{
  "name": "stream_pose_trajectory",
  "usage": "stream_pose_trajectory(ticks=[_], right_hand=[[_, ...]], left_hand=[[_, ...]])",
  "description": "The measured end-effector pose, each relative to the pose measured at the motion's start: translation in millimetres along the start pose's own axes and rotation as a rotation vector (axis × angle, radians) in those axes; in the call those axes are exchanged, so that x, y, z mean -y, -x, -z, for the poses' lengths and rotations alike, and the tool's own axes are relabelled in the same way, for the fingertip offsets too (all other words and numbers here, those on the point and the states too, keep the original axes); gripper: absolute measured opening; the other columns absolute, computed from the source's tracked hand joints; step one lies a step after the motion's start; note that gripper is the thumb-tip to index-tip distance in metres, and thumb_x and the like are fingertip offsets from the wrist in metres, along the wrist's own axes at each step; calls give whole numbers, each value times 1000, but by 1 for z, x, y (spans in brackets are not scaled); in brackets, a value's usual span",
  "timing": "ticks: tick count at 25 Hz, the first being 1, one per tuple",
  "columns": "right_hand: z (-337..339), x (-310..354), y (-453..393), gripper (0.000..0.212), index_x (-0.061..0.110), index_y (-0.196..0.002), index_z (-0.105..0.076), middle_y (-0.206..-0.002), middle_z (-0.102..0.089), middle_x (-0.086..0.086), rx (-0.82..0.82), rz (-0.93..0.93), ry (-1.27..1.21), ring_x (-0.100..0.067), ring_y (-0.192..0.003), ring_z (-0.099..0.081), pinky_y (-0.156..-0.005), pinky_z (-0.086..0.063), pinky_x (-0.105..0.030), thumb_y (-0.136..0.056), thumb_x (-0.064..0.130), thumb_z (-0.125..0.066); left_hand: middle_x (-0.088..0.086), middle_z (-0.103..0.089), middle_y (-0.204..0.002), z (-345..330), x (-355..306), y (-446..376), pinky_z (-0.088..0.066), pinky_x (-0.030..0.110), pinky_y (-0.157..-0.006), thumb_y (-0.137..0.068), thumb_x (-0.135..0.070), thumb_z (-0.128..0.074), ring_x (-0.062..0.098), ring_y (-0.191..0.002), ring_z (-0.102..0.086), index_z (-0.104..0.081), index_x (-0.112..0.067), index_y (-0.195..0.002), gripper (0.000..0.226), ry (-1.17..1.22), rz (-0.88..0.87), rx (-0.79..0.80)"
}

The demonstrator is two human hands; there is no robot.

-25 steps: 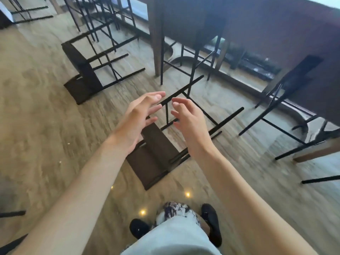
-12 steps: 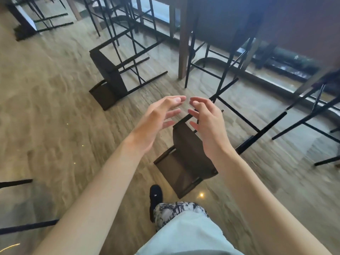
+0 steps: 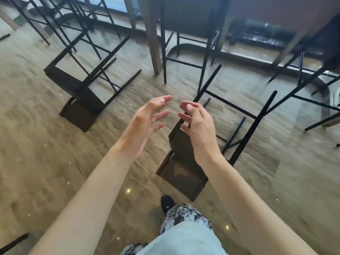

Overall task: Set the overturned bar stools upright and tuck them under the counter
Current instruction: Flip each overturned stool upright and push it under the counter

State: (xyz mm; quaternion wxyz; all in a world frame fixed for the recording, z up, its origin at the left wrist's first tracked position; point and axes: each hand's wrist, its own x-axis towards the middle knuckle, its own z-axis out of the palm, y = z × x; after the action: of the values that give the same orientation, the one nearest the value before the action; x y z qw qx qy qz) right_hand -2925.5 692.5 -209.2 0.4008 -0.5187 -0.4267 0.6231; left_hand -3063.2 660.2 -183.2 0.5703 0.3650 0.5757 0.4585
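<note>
Two dark bar stools lie overturned on the glossy wood-look floor. The nearer stool [image 3: 181, 173] lies just ahead of my feet, its black legs pointing away to the right. The second stool [image 3: 81, 105] lies farther off to the left. My left hand [image 3: 145, 124] and my right hand [image 3: 197, 127] are stretched out above the nearer stool, fingers spread and loosely bent, holding nothing. My right hand hides part of that stool's seat edge.
The dark counter [image 3: 239, 8] runs along the top, on a wooden post [image 3: 152, 43]. An upright stool [image 3: 184, 52] stands tucked beneath it, with more stool legs at the right [image 3: 303, 85] and far left [image 3: 60, 28]. My foot [image 3: 166, 203] stands on the floor.
I have stepped forward, so both fallen stools now look larger and sit lower in view. My hands stay spread, empty and close together above the nearer stool.
</note>
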Motion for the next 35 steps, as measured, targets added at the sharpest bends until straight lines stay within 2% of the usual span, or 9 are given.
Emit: stream_pose_trajectory(ticks=[3,7,15,19,23,27,30,35], right_hand=[[5,-11,-16,39,28,-105,-69,-108,-71,13,-121,-105,-78,-5,-100,-67,-97,-49,-40,-101,42,-32],[13,-29,-28,50,24,-107,-70,-105,-73,12,-278,-191,-159,-8,-100,-67,-98,-47,-41,-101,48,-27],[-6,-63,-43,43,22,-110,-68,-109,-72,8,-486,-246,-243,-9,-102,-68,-97,-49,-41,-102,42,-31],[-18,-91,-39,35,22,-108,-67,-112,-71,4,-636,-269,-264,-12,-104,-67,-98,-49,-42,-103,35,-34],[-28,-140,-37,33,24,-103,-67,-111,-71,2,-815,-260,-287,-13,-103,-68,-95,-51,-39,-103,30,-35],[-36,-194,-34,29,22,-104,-67,-112,-71,1,-905,-331,-312,-13,-103,-68,-92,-51,-36,-102,28,-38],[-30,-250,-23,29,17,-110,-65,-113,-70,-1,-942,-415,-292,-14,-103,-67,-91,-50,-36,-102,26,-39],[4,-353,2,27,13,-113,-63,-115,-67,-6,-1009,-549,-279,-18,-105,-65,-91,-49,-36,-102,21,-39]], left_hand=[[-8,-59,-137,1,13,-36,-40,47,-109,-87,-48,-47,13,-125,-56,-58,-24,-134,54,11,66,72],[-8,-61,-134,-2,30,-68,-40,46,-109,-89,-48,-48,13,-124,-58,-62,-24,-131,50,44,158,168],[-3,-61,-136,23,62,-103,-43,42,-105,-88,-48,-49,15,-122,-59,-63,-23,-130,51,94,282,303],[-1,-63,-133,57,89,-149,-37,45,-110,-89,-47,-47,17,-123,-59,-63,-20,-129,51,209,315,321],[-1,-63,-133,68,145,-182,-36,45,-111,-93,-46,-43,17,-123,-60,-61,-19,-131,50,153,397,400],[0,-66,-128,66,208,-170,-44,40,-100,-96,-53,-33,17,-120,-62,-63,-18,-128,56,158,465,414],[3,-68,-125,73,271,-153,-44,40,-96,-99,-57,-20,19,-119,-63,-66,-17,-123,66,159,572,351],[3,-71,-119,85,371,-152,-43,42,-102,-99,-58,-21,20,-114,-65,-71,-17,-113,67,-14,666,236]])
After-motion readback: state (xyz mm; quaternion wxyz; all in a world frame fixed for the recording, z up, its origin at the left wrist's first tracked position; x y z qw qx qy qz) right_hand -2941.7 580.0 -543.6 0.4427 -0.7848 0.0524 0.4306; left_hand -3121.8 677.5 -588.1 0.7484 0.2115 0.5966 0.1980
